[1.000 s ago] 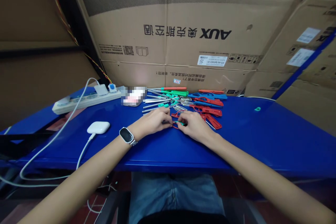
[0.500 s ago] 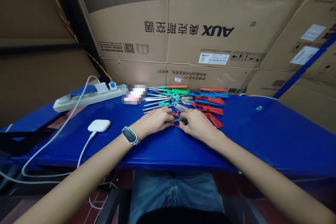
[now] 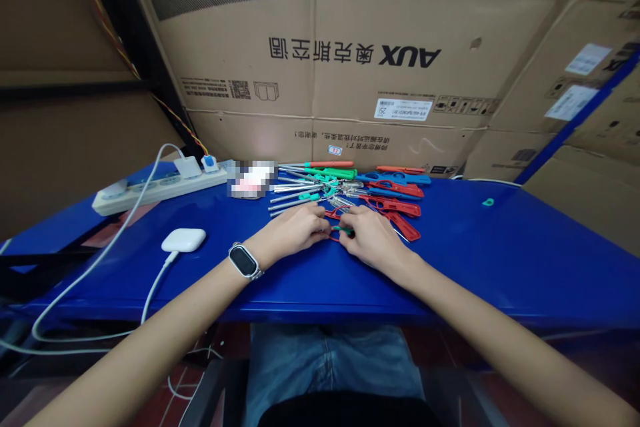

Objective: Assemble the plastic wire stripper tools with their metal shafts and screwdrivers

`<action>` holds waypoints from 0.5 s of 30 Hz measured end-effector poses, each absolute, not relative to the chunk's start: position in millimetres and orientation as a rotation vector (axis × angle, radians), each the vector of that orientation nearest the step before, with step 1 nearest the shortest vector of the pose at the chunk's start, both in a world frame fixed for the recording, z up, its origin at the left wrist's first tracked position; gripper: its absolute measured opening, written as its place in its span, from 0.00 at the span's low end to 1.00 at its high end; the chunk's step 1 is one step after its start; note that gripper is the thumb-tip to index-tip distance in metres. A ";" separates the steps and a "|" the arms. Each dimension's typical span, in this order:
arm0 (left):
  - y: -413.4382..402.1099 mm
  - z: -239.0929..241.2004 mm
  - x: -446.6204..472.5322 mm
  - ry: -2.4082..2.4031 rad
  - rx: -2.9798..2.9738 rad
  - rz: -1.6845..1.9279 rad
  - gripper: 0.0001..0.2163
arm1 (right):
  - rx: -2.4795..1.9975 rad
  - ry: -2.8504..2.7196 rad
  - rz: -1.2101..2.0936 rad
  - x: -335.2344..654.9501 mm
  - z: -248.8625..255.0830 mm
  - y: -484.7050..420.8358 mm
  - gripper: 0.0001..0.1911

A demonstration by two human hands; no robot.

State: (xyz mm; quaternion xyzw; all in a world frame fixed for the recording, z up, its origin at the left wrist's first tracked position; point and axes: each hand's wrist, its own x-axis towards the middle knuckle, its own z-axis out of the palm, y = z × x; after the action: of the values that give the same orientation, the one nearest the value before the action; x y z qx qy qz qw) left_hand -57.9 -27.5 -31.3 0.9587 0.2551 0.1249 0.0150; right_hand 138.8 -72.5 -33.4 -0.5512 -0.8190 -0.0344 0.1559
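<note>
At centre bench (image 3: 300, 283), a small green piece (image 3: 343, 230) is pinched by the right grip (image 3: 373, 238); what is grasped by the left grip (image 3: 301, 230), at its nine o'clock, cannot be told. If pressed unevenly, the piece could be flicked among metal rods (image 3: 297, 188) at ten o'clock or red casings (image 3: 407, 208) at two.

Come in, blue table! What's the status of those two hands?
Left hand at a red part. Right hand at a green piece. Grips partly hidden. Parts pile just beyond, seemingly not in the way.
</note>
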 end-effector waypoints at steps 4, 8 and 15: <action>-26.5 -29.8 -58.9 0.823 2.985 0.357 0.08 | -1.539 -2.433 -0.155 140.3 -30.9 -72.9 0.07; -20.9 -29.0 -66.3 0.842 2.965 0.366 0.08 | -1.339 -2.530 -0.132 148.0 -34.0 -75.6 0.15; -19.8 -24.7 -75.3 0.916 2.806 0.412 0.05 | -1.229 -2.470 -0.033 150.8 -46.5 -73.8 0.16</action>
State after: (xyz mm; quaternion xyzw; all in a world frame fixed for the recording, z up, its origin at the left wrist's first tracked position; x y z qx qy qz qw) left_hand -75.3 -19.8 -24.7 0.9385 0.3063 0.1376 0.0804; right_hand 150.8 -73.8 -46.5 -0.4373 -0.8789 -0.0117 0.1903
